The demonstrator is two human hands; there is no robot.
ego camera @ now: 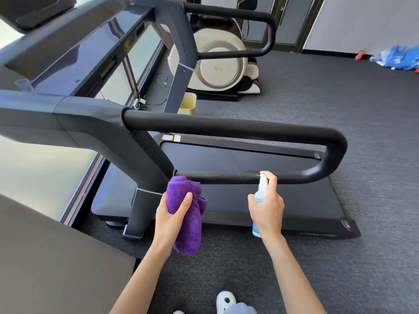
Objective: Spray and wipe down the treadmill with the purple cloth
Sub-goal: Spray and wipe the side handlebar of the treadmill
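A dark grey treadmill (283,207) with looped black handrails fills the middle of the head view. My left hand (171,214) grips a bunched purple cloth (188,214), whose top touches the near handrail's lower bar (226,176) close to the upright post. My right hand (267,207) holds a small blue and white spray bottle (261,193) upright, with the forefinger curled over the white nozzle, just in front of that same bar. The bottle's base shows below my palm.
A cream massage chair (217,62) stands behind the treadmill, with a yellow bin (187,106) beside its far post. Blue bags (401,57) lie by the far right wall. A grey surface (56,268) juts in at lower left. My shoe (225,301) stands on dark carpet.
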